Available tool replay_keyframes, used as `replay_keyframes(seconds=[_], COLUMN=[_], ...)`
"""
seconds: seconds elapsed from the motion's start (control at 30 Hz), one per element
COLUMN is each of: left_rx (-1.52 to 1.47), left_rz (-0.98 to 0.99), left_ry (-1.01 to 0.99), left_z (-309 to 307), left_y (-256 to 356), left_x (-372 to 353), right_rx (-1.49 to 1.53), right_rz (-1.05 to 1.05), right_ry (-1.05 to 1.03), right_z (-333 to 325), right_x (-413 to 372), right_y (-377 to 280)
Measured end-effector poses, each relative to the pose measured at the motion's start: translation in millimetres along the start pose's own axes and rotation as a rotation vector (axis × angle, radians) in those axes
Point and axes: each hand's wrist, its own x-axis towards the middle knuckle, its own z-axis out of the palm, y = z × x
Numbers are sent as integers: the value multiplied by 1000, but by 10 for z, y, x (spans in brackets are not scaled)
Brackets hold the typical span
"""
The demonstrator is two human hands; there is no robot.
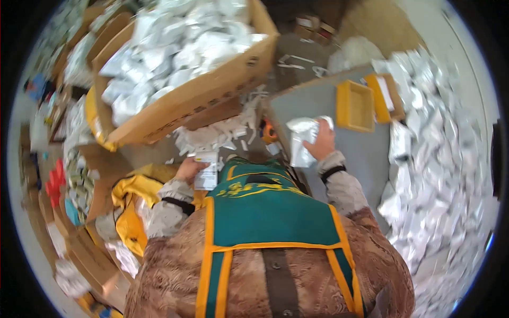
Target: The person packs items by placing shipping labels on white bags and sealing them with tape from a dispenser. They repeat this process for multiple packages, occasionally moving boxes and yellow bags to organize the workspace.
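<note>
My left hand (191, 169) is closed on a white printed label sheet (207, 170), to the left of the green apron (273, 214). On the right, my right hand (322, 142) grips a silvery white plastic package (302, 142) at its right side. The package is over the near left part of the grey table (360, 164). My right thumb lies across its front.
A large cardboard box (196, 93) full of white packages stands at the upper left. Two yellow boxes (355, 106) sit on the table's far side. White packages (440, 212) are heaped along the right. Paper strips (217, 132) litter the floor. A yellow bag (132, 212) is at left.
</note>
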Motion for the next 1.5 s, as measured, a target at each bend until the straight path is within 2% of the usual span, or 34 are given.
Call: replay_keyframes(seconds=[0.07,0.1,0.13,0.17,0.23,0.27,0.33,0.37,0.53,0.67,0.7,0.77,0.8,0.87,1.0,1.03,1.07,1.13,1.23,1.33,1.37,1.43,1.5], left_rx=[10,8,75,-49,-137,-149,-243,-307,-533,-62,-244,-416,-552,-698,-746,-741,-745,-754,-737,-659,-636,-599,-534], left_rz=[64,69,48,84,136,110,128,134,139,246,428,523,322,368,429,434,420,389,334,311,305,305,269], left_ry=[40,70,123,120,119,148,181,192,272,600,440,434,310,329,255,252,230,191,116,56,36,-25,-99], left_z=[-120,-199,-159,-182,-269,-326,-302,-300,-401,-511,-583,-494,-538,-607,-694,-716,-745,-775,-793,-786,-767,-750,-718], left_y=[-173,-279,-203,-326,-527,-646,-707,-747,-1141,-1416,-1501,-1268,-1036,-1038,-746,-697,-650,-573,-350,-141,-71,64,212], left_x=[79,141,72,117,206,268,104,17,-145,-214,-141,-446,-558,-597,-821,-845,-842,-827,-742,-597,-551,-448,-369], right_rx=[65,51,45,-29,444,754,1215,1206,1052,945,925,883,859,785,377,282,16,-499,-879,-597,-433,-93,271], right_rz=[-39,-163,-144,-107,242,433,477,312,-81,-397,-478,-624,-687,-793,-907,-1050,-995,-1077,-965,-873,-1001,-783,-588], right_ry=[-35,19,16,70,-18,-205,-472,-502,-707,-955,-1000,-1049,-1056,-991,-488,-308,-422,-354,-489,-474,-309,-349,-378], right_z=[34,88,158,374,252,107,91,148,187,323,378,520,575,567,236,315,72,67,267,426,420,-171,-535], right_x=[105,158,195,266,366,409,514,563,713,431,323,175,146,303,1474,1962,2218,2716,2980,3209,3280,2997,2735], right_y=[115,228,355,679,547,335,5,-161,-1628,-3062,-3372,-3901,-4104,-4364,-4224,-4025,-4001,-3689,-3370,-3238,-3169,-3424,-3319])
